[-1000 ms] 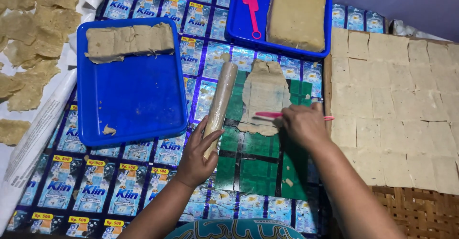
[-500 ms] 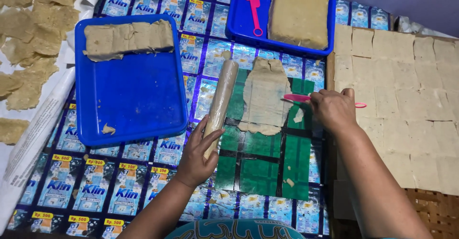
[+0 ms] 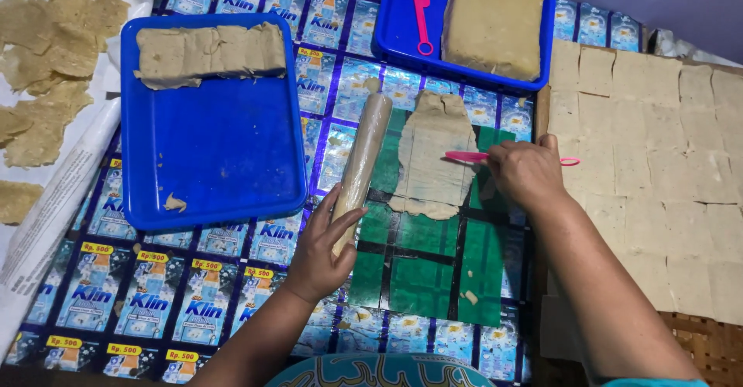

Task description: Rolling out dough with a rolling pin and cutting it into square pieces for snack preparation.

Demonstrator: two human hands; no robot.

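We see a person's two bare hands at work over a table covered in glossy printed sachet sheeting, blue and silver with a green patch at the centre. The left hand (image 3: 321,251) is wrapped around the near end of a pale wooden rolling pin (image 3: 362,166), a long smooth cylinder lying at a slant just left of the dough. The right hand (image 3: 528,172) is clenched on a thin pink plastic cutter (image 3: 467,156), whose flat tip rests on the right edge of a rolled-out dough sheet (image 3: 432,159), a thin, matte, beige slab with ragged edges lying on the green patch between the two hands. To the left sits a shallow blue tray (image 3: 224,147) of smooth plastic, holding a row of thick dough slices (image 3: 209,53) along its far side and a small scrap near its front. At the top, a second blue tray (image 3: 402,42) carries a large rectangular dough block (image 3: 491,19) and a pink spatula (image 3: 420,4). On the right, flat cut squares (image 3: 658,147) of dough lie edge to edge in a grid; rough, dry pieces (image 3: 46,62) spread at far left.
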